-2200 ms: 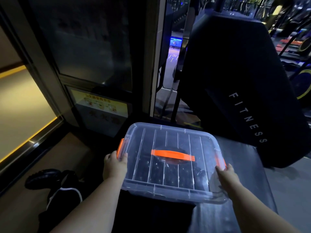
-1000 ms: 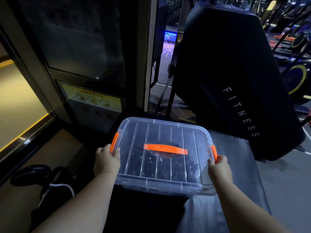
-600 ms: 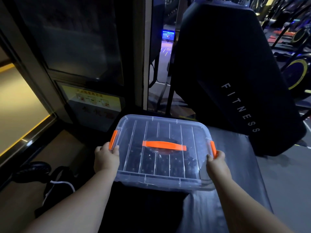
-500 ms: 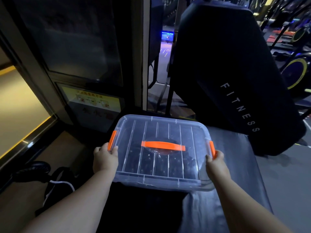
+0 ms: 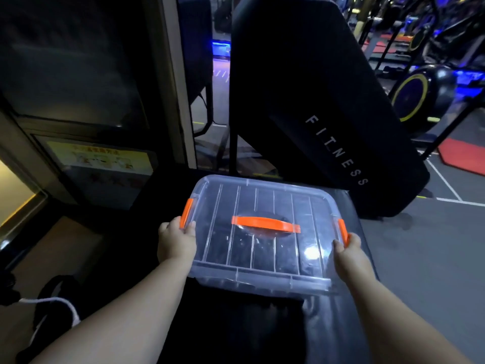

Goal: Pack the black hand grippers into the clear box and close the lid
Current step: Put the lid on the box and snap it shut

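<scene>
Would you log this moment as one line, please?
clear box: lid on; hand grippers: inside; left hand: grips left end; right hand: grips right end

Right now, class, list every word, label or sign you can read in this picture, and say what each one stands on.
"FITNESS": white letters running down the slanted black panel behind the clear box.
Yellow poster on the dark cabinet door: print too blurred to read.
Nothing else legible.

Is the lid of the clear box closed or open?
Closed: the lid lies flat on the clear box. Whether the orange latches are snapped, I cannot tell.
</scene>
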Available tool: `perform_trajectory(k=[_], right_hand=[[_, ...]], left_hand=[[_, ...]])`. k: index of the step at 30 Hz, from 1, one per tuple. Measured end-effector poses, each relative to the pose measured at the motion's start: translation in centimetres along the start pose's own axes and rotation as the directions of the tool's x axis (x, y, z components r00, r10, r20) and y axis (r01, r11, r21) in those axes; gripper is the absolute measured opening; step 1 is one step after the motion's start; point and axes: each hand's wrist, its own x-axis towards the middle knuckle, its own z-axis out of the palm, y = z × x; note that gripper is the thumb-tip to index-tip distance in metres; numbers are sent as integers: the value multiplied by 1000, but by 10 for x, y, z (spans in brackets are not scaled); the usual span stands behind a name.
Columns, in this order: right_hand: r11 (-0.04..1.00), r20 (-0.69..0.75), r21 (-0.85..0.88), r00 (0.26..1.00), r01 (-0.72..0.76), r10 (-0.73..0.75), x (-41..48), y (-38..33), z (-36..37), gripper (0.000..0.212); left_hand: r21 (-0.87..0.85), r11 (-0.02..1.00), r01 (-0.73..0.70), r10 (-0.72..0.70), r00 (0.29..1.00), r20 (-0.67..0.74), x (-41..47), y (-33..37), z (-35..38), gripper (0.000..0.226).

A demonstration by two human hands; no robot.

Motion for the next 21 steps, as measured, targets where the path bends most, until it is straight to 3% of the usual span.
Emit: perform_trajectory(k=[15, 21], right_hand=[[998, 5, -45, 999, -44, 44, 19, 31, -28, 37], [997, -63, -29, 995, -77, 75, 4, 34, -21, 43]], left_hand=[[137, 988, -68, 65, 998, 22, -24, 23, 35, 38], [225, 970, -97, 82, 994, 76, -27, 20, 34, 40]])
